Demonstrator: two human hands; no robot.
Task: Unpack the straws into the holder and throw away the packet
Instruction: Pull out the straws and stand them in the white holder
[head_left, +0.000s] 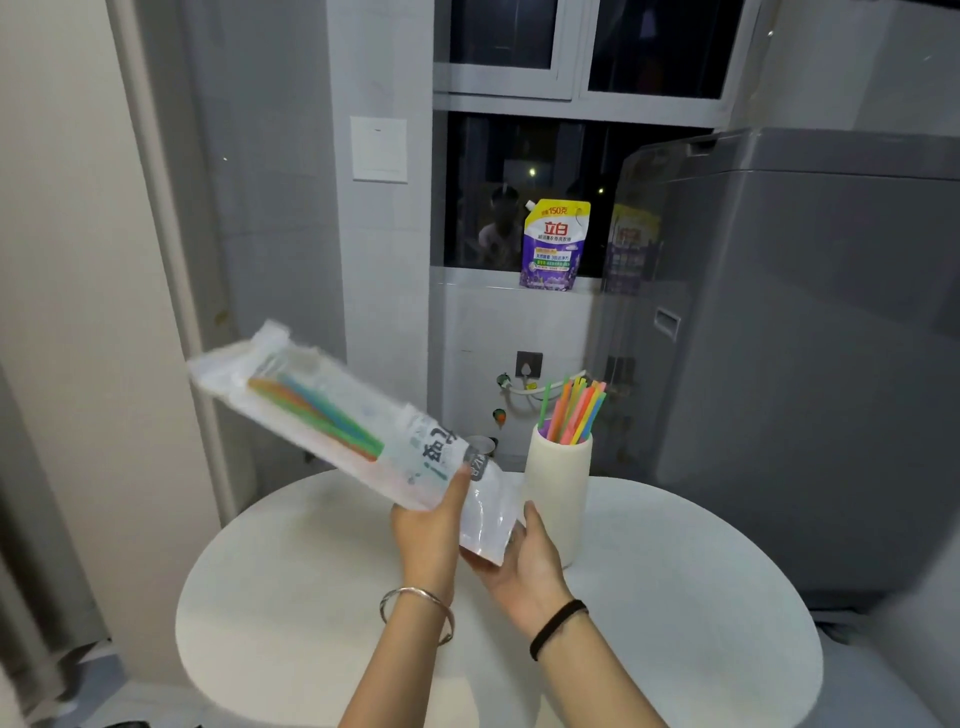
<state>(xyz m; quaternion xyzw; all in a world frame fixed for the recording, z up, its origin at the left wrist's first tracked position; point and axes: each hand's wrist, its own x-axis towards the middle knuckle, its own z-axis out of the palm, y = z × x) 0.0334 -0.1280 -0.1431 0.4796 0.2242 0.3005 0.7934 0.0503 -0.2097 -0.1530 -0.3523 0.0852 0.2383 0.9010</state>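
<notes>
A clear plastic packet (322, 410) with printed lettering slants up to the left above the round white table (675, 623). A few coloured straws (317, 410) show inside it. My left hand (428, 535) grips the packet's lower part from underneath. My right hand (524, 566) holds the packet's bottom end. Just right of my hands stands a cream cylindrical holder (558, 493) with several coloured straws (574, 413) upright in it.
A grey washing machine (805, 364) stands at the right behind the table. A purple detergent pouch (553, 244) sits on the window ledge. A wall and door frame run down the left side.
</notes>
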